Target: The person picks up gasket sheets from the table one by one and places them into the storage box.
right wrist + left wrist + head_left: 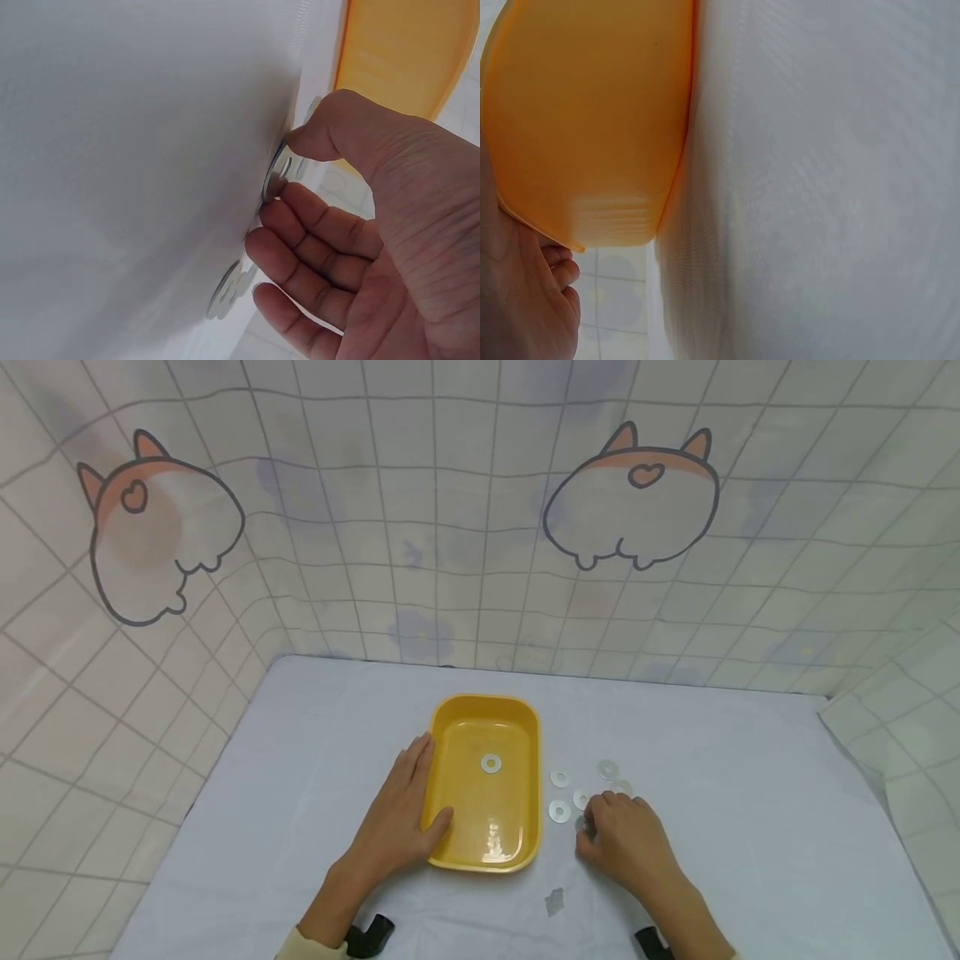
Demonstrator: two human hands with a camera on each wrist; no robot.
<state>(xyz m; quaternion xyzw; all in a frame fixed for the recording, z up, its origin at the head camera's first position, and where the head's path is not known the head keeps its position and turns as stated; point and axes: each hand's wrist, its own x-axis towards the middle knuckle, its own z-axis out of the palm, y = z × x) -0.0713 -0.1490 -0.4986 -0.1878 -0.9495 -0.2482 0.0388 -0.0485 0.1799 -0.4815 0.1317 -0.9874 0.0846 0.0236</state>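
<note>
My left hand (397, 818) rests along the left side of a yellow tray (531, 777), its long fingers stretched against the rim and the thumb lying over the edge. Inside the tray lies a flat metal washer (483, 763). To the right of it, my right hand (630, 843) is low over the white cloth. In the right wrist view its thumb and index finger pinch opposite edges of a washer (274, 171), which stands tilted near the cloth; the other fingers are loosely bent. Several loose washers (558, 820) lie between this hand and the tray.
A small grey scrap (554, 902) lies on the white cloth (337, 718) near the front. Two more washers (607, 762) are beyond the right hand. A tile-patterned curtain (465, 527) with cartoon drawings surrounds the table's back and sides.
</note>
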